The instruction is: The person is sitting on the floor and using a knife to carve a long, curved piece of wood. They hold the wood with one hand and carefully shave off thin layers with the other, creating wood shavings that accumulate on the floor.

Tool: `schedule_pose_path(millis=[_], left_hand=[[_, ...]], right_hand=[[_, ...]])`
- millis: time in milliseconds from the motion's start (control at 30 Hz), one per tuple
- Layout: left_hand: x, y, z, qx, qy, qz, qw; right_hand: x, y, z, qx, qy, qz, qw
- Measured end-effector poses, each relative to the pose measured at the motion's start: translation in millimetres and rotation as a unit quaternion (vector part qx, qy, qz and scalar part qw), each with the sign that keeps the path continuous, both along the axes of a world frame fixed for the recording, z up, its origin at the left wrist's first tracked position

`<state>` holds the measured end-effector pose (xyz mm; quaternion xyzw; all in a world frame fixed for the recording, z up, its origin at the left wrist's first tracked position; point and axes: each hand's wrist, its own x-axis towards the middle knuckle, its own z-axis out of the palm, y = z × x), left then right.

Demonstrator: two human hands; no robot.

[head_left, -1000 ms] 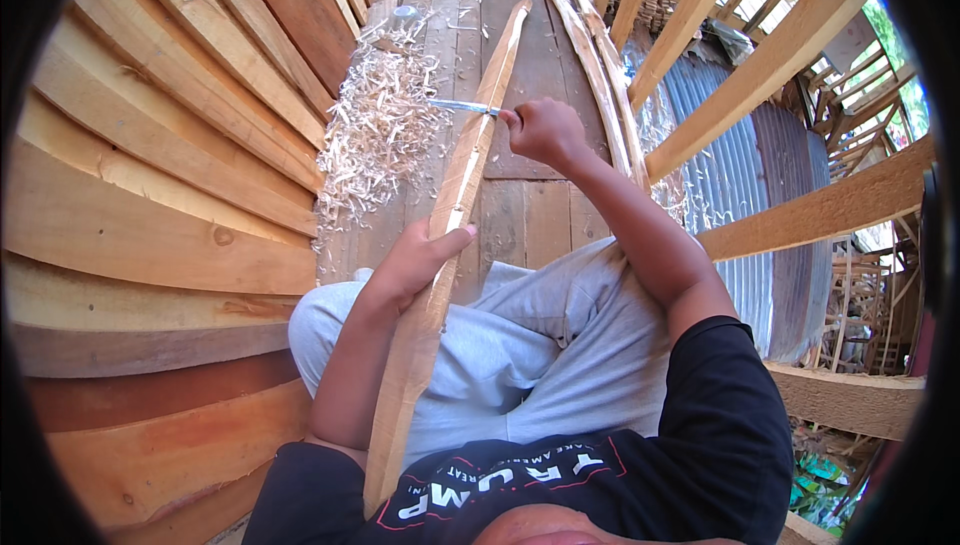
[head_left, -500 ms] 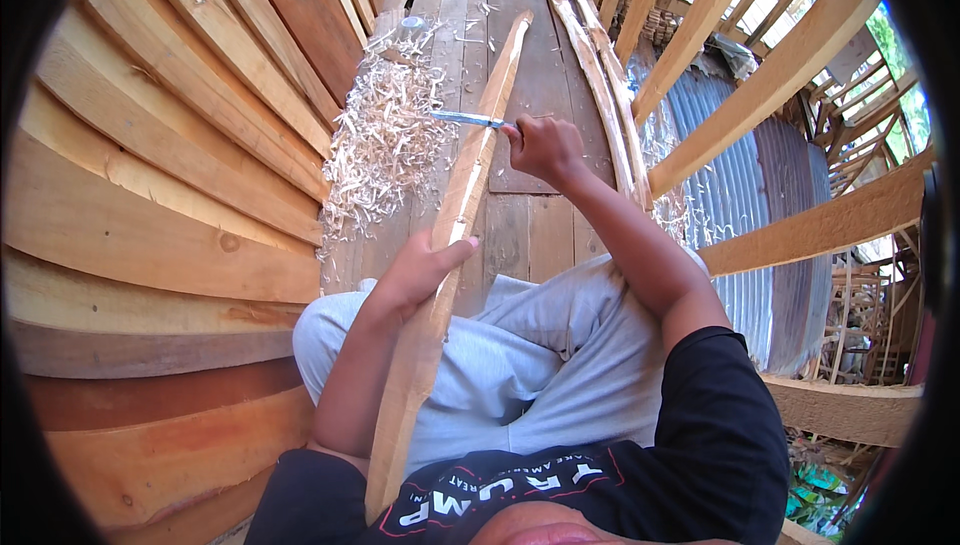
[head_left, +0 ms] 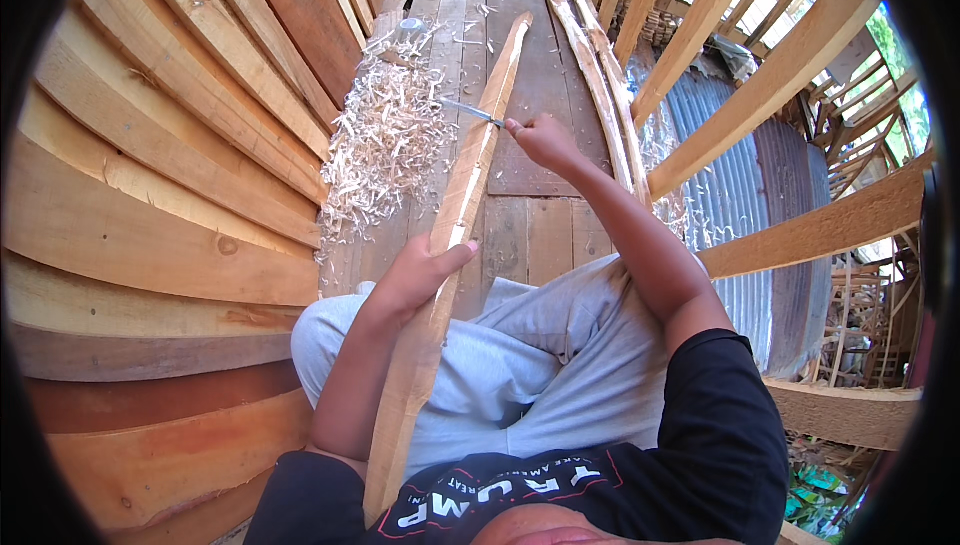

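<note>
A long wooden stick [head_left: 466, 185], roughly squared and pale along one shaved edge, slants from my chest across my lap out over the floorboards. My left hand [head_left: 422, 270] wraps round it near its middle, thumb over the top edge. Farther up, my right hand [head_left: 545, 142] is closed on a knife; the handle is hidden in the fist. The thin knife blade [head_left: 468, 110] points left and lies across the stick, tilted with its tip toward the far side. Whether its edge bites into the wood, I cannot tell.
Curled wood shavings [head_left: 385, 145] heap on the floorboards [head_left: 525, 230] left of the stick. A small round container [head_left: 410, 27] stands behind them. Planks [head_left: 160, 215] line the left side. Two long pale poles [head_left: 600, 65] lie at the right, by a slatted railing [head_left: 760, 85] and corrugated metal sheets [head_left: 720, 185].
My right hand has turned slightly, and the blade has swung from nearly level to a slant with its tip farther away. My left hand and the stick have hardly moved.
</note>
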<state>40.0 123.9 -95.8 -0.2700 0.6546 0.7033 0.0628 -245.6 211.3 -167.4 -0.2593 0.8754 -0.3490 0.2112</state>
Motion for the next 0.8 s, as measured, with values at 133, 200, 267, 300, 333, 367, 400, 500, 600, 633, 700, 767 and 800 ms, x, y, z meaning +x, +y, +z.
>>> schedule_pose_path(millis=[133,200,267,300,333,367,400,500,600,633,700,767,800], left_hand=[[0,3,9,0.015,-0.011,0.01,1.0],[0,2,8,0.007,-0.012,0.002,1.0],[0,1,5,0.004,-0.01,-0.002,1.0],[0,1,3,0.005,-0.009,-0.003,1.0],[-1,1,2,0.005,-0.007,-0.004,1.0],[0,1,3,0.007,-0.007,-0.003,1.0],[0,2,5,0.011,-0.006,-0.003,1.0],[0,4,6,0.014,-0.003,0.007,1.0],[1,3,7,0.012,-0.005,0.003,1.0],[1,3,7,0.012,-0.007,-0.003,1.0],[0,3,5,0.004,-0.009,-0.004,1.0],[-1,3,4,0.002,-0.009,-0.003,1.0],[0,3,4,0.003,-0.01,-0.002,1.0]], right_hand=[[18,3,13,0.017,0.344,0.027,0.939],[16,3,17,0.033,0.35,0.027,0.936],[12,3,20,0.04,0.333,0.021,0.942],[8,3,16,0.032,0.314,0.008,0.949],[5,1,8,0.025,0.295,-0.004,0.955],[2,0,2,0.018,0.276,-0.017,0.961],[-5,1,-1,-0.001,0.159,-0.043,0.986],[-26,4,-5,-0.059,-0.113,-0.095,0.987],[-36,8,-9,-0.099,-0.181,-0.076,0.976],[-40,10,-10,-0.1,-0.178,-0.057,0.977],[-42,10,-14,-0.104,-0.179,-0.034,0.978],[-41,11,-17,-0.111,-0.187,-0.026,0.976],[-38,9,-16,-0.115,-0.2,-0.033,0.972]])
